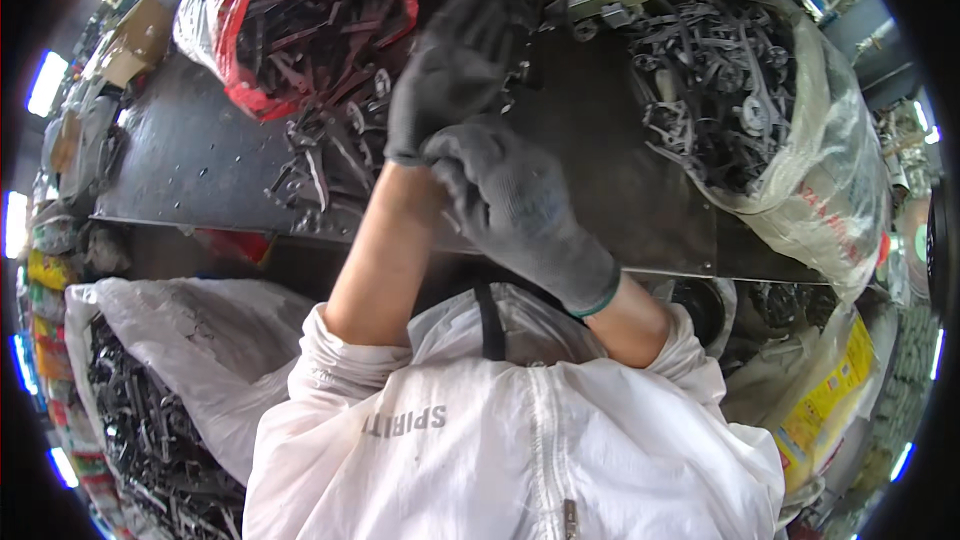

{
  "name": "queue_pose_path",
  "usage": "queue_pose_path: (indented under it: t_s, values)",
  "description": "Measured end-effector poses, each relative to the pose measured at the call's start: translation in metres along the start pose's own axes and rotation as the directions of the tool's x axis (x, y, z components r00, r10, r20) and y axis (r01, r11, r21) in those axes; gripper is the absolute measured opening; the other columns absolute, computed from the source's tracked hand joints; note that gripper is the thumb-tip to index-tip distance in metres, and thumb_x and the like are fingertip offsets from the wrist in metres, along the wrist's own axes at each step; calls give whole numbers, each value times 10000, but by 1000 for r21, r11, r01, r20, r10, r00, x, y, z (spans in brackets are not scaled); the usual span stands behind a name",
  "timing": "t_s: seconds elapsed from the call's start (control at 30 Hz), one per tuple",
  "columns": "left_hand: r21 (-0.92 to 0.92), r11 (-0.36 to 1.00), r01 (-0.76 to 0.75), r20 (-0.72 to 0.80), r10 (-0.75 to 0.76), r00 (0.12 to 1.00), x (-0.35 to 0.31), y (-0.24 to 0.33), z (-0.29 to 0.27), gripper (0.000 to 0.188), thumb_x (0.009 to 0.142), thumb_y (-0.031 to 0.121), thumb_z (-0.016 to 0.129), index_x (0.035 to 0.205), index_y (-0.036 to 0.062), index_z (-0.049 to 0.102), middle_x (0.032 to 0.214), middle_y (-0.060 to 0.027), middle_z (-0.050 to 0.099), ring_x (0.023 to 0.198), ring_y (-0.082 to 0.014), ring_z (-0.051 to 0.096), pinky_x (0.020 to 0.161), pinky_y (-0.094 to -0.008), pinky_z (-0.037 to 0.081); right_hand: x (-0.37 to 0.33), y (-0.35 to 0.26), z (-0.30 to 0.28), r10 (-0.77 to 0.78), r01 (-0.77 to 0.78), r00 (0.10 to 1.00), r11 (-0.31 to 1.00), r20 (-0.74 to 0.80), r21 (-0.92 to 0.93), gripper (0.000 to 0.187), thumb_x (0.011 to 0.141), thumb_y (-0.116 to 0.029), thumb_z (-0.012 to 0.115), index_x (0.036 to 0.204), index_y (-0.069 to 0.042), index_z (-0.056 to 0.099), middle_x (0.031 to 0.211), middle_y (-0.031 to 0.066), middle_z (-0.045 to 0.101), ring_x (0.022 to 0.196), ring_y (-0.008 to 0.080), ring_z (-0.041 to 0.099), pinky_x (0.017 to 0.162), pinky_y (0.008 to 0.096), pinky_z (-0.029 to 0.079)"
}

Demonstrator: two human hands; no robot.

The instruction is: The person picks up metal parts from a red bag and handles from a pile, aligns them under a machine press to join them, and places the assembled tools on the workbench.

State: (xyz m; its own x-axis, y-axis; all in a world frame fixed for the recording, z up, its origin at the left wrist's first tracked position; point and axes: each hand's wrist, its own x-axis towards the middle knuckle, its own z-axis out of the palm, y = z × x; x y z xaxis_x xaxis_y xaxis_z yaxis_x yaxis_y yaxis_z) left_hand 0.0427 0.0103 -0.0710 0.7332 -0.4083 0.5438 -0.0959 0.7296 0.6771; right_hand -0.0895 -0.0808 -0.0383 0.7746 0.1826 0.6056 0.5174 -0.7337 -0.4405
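The white jacket [480, 430] fills the lower middle, its sleeves pushed up, and the dark table [640, 190] spreads beyond it. A pale sack [830, 160] of metal parts lies on the table's right, a red-edged bag [230, 60] of similar parts on its far left. Over the table between them, the right hand [515, 185] angles up and leftward across the body, wrist fairly straight, fingers curled and clamped at the cuff of the grey left glove [415, 120]. That glove is on the left hand [452, 65], which points away from the body above a bare, nearly upright forearm, fingers outstretched, blurred and holding nothing. Loose parts [325, 160] lie on the table just left of the left wrist.
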Motion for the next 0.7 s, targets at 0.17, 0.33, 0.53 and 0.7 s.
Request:
queue_pose_path:
  t_s: [0.17, 0.33, 0.53, 0.7]
  values:
    - [-388, 915, 112, -543, -325, 774, 23, 42, -8, 662, 1017, 435, 584, 1553, 90, 403, 1628, -130, 386, 1521, -365, 312, 1267, -526, 235, -2, -19, 16, -152, 125, 988, 901, 31, 414, 225, 882, -45, 657, 1099, -66, 603, 1020, 131, 652, 846, 344, 696, 727, 420, 581]
    - [-905, 424, -40, -104, -128, 986, 22, 70, 16, 628, 1050, 391, 550, 1578, 93, 387, 1581, -151, 431, 1329, -380, 533, 1119, -519, 454, -18, 16, 16, 77, -139, 980, 922, 182, 362, 265, 885, -24, 689, 1135, -66, 612, 1015, 167, 682, 887, 366, 704, 745, 455, 576]
    - [0, 971, -237, -291, 227, 930, 4, 81, -16, 491, 1076, 225, 552, 1501, -12, 484, 1462, -135, 579, 1389, -263, 516, 1103, -412, 480, -22, -6, 11, -135, 17, 964, 891, 230, 454, 324, 969, -117, 708, 1246, -4, 585, 1111, 203, 687, 982, 337, 712, 821, 381, 582]
    - [913, 262, 313, -405, 679, 612, -144, 187, -151, 344, 1032, 118, 639, 1346, -18, 613, 1210, -144, 652, 1154, -198, 636, 1009, -316, 520, -30, 104, 3, 691, -565, 566, -71, 449, 822, 411, 988, -276, 719, 1309, -41, 618, 1224, 58, 663, 1229, 139, 572, 1062, 366, 457]
